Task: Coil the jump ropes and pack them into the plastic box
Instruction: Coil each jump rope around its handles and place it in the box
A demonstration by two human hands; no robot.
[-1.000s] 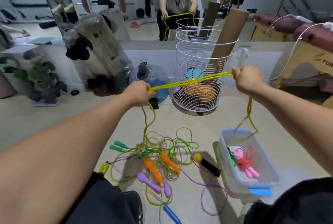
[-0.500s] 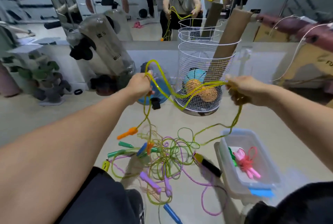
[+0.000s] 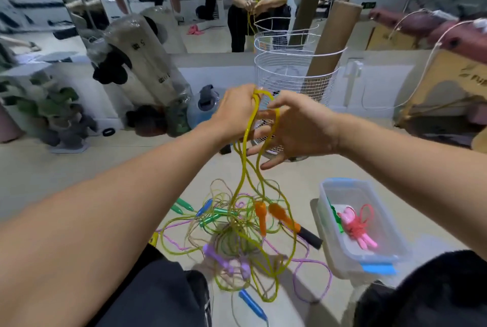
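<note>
Coiling in progress: left hand (image 3: 237, 113) grips the folded top of the yellow-green plastic jump rope (image 3: 246, 158) at chest height, right hand (image 3: 295, 131) spread through its loop; next, gather the trailing slack, then move it to the clear plastic box (image 3: 379, 255).

Your forearms are bare, with no sleeves showing. Your left hand (image 3: 237, 113) and right hand (image 3: 297, 129) wear no gloves or rings. Black trousers (image 3: 158, 295) cover both knees, and a dark shoe (image 3: 203, 292) shows near the left one.
</note>
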